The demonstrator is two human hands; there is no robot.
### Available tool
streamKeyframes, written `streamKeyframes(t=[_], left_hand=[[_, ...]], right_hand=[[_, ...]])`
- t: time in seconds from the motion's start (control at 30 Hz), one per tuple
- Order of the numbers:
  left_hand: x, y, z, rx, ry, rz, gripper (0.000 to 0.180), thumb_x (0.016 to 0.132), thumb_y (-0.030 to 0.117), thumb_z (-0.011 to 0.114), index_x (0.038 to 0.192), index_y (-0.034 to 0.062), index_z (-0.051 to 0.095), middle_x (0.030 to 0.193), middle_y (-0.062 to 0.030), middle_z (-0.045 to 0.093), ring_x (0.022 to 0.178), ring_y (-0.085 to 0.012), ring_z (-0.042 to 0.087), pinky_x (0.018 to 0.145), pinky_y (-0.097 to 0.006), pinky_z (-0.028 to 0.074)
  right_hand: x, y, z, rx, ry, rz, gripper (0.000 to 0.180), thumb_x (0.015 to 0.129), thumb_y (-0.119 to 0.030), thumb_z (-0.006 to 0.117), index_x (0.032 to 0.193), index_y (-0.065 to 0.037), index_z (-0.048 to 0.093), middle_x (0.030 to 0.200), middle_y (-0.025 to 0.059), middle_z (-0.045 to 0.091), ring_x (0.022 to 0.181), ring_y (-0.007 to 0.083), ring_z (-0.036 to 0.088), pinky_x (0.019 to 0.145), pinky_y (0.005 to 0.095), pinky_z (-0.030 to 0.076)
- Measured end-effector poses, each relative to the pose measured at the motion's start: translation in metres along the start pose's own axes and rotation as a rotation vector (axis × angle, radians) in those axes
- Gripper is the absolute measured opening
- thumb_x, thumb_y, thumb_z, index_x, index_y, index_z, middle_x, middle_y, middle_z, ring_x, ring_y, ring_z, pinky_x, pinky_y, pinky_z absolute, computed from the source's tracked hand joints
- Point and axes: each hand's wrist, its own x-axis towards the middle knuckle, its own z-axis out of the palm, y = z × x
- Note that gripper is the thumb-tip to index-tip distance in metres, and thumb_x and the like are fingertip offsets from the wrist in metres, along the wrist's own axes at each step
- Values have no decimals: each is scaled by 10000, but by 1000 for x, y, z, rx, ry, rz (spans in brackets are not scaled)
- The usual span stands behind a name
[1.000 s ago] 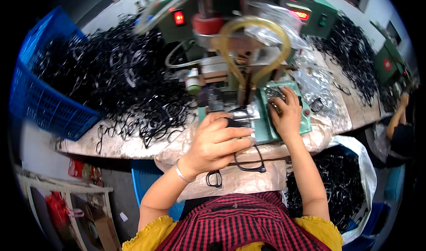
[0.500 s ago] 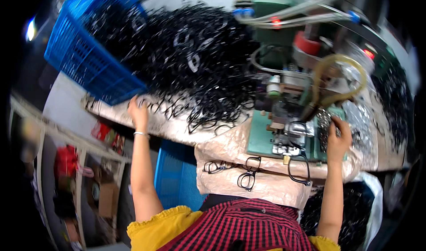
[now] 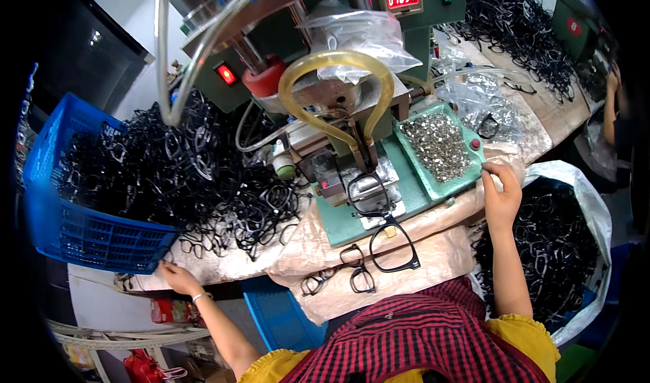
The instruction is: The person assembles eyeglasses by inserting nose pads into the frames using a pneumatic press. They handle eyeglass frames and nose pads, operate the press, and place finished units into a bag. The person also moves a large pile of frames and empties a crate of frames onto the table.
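Note:
My left hand (image 3: 178, 278) is at the front corner of the blue plastic basket (image 3: 112, 230), fingertips together by the bench edge; what they pinch, if anything, is too small to make out. Black eyeglass frames (image 3: 223, 203) spill from that basket in a heap. My right hand (image 3: 502, 190) has its fingers pinched together at the near right corner of a green tray (image 3: 443, 191) of tiny metal parts (image 3: 437, 146); anything in the pinch is hidden. Between the hands, a black eyeglass frame (image 3: 395, 245) sits at the press machine (image 3: 349, 98), one rim under its head, the other toward me.
More eyeglass frames (image 3: 361, 279) lie on the brown paper (image 3: 433, 254) before me. A white sack (image 3: 599, 247) full of dark frames stands at my right. A blue crate (image 3: 277, 312) is below the bench. Another person's arm (image 3: 611, 105) shows at far right.
The view has swung right, bringing the press machine to the middle. My right hand has moved from over the metal parts to the tray's near corner. My left hand stays by the basket corner.

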Motion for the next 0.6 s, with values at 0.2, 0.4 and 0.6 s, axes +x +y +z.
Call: streamKeyframes(t=[0.2,0.4,0.6], left_hand=[[-25,187,-62,-807,-390,-261,415,941,122,653,1304,-16,507,1112,-87,598,955,-139,545,886,-260,442],[-108,320,-114,-1492,-848,-612,288,1046,346,415,990,68,463,864,-114,620,708,-169,594,643,-307,523],[-100,351,-131,-1754,-964,-673,284,1040,344,386,977,81,473,874,-192,650,717,-246,623,666,-350,546]], right_hand=[[25,-78,17,291,-369,-211,168,788,16,670,947,-13,713,928,105,694,862,221,654,826,328,491],[18,-123,97,717,-341,-2,377,816,13,671,1180,35,576,927,74,667,887,129,623,847,265,475],[17,-131,100,802,-396,98,480,814,18,670,1260,50,495,900,59,651,913,106,602,897,253,446]])
